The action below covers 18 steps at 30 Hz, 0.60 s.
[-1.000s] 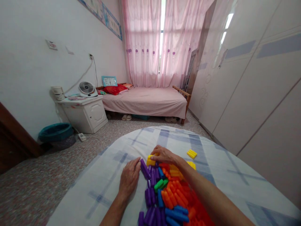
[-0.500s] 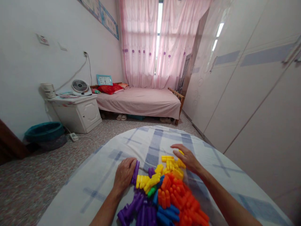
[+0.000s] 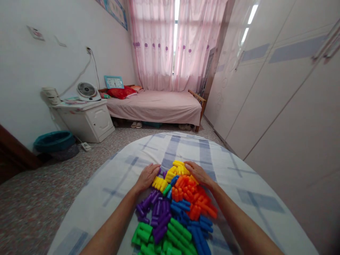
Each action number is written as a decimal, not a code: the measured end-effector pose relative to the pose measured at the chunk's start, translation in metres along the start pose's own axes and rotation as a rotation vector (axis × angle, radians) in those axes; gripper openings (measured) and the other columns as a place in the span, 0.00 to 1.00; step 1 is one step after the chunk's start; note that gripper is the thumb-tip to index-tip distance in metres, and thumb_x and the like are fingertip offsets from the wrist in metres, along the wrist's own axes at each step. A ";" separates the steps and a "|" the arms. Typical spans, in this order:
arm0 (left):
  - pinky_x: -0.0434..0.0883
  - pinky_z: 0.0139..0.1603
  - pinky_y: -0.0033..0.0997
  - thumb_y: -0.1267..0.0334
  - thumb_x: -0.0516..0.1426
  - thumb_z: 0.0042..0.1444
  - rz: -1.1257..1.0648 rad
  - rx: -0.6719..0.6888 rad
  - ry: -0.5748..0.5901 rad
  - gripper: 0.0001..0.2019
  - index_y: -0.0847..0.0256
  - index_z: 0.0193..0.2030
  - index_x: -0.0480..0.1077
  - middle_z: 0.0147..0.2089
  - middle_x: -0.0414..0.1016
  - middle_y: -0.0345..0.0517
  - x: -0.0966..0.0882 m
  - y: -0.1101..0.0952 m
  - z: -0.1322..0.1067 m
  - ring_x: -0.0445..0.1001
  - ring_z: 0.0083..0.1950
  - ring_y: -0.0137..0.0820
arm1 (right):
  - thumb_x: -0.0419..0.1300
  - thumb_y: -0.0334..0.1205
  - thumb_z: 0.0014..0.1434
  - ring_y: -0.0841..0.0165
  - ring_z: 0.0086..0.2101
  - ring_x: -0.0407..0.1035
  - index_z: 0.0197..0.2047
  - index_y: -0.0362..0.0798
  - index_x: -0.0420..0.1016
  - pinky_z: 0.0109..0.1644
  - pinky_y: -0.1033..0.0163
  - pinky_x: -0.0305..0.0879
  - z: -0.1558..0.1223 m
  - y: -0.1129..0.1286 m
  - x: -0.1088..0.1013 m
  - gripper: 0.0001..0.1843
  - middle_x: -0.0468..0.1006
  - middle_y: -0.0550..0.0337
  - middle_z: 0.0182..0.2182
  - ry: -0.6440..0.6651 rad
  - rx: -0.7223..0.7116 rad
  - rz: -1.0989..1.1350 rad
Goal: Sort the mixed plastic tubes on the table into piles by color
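Unclenched, the left hand (image 3: 147, 177) at nine o'clock and right hand (image 3: 198, 173) at three flank ridged yellow plastic blocks (image 3: 179, 169), probably light, stiff, best pinched by their sides.

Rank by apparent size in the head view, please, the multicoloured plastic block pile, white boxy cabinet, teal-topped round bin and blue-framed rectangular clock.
1. Multicoloured plastic block pile, helped by nearness to the camera
2. White cabinet
3. Teal-topped bin
4. Blue-framed clock
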<state>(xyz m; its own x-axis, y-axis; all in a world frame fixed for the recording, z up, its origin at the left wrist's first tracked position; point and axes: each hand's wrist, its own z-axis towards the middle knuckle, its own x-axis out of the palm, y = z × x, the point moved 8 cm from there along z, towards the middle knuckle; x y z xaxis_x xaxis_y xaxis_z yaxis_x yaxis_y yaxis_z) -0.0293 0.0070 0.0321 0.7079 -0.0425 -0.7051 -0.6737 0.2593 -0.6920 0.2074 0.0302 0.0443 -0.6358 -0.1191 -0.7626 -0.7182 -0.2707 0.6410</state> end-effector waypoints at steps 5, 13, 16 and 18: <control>0.67 0.57 0.35 0.53 0.45 0.61 -0.303 0.073 0.140 0.22 0.60 0.54 0.69 0.54 0.73 0.46 0.011 -0.061 -0.010 0.71 0.54 0.34 | 0.48 0.49 0.60 0.64 0.44 0.69 0.47 0.48 0.73 0.49 0.59 0.63 -0.033 0.047 -0.005 0.20 0.75 0.55 0.44 0.014 -0.046 0.060; 0.64 0.60 0.37 0.62 0.52 0.58 -0.146 0.345 0.017 0.16 0.58 0.52 0.69 0.57 0.67 0.49 -0.004 -0.131 -0.082 0.66 0.58 0.34 | 0.55 0.41 0.58 0.63 0.51 0.63 0.49 0.51 0.71 0.57 0.54 0.57 -0.125 0.118 0.000 0.15 0.68 0.54 0.52 -0.184 -0.277 -0.060; 0.64 0.60 0.38 0.61 0.53 0.59 -0.073 0.374 -0.016 0.14 0.56 0.51 0.70 0.56 0.68 0.48 -0.006 -0.135 -0.122 0.66 0.58 0.34 | 0.55 0.41 0.59 0.62 0.53 0.62 0.47 0.53 0.72 0.59 0.51 0.56 -0.159 0.124 0.000 0.13 0.69 0.55 0.53 -0.262 -0.282 -0.041; 0.63 0.61 0.39 0.61 0.52 0.60 -0.041 0.373 -0.058 0.13 0.55 0.49 0.70 0.56 0.69 0.47 -0.008 -0.129 -0.146 0.65 0.59 0.34 | 0.53 0.41 0.60 0.63 0.53 0.62 0.46 0.53 0.72 0.59 0.53 0.57 -0.176 0.120 -0.002 0.12 0.70 0.56 0.51 -0.305 -0.269 0.012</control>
<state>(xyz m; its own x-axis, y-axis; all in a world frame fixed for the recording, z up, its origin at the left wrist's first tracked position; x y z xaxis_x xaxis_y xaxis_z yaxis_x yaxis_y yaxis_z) 0.0207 -0.1667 0.1049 0.7508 -0.0088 -0.6604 -0.5280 0.5927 -0.6082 0.1726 -0.1698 0.1074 -0.7278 0.1539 -0.6683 -0.6360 -0.5161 0.5737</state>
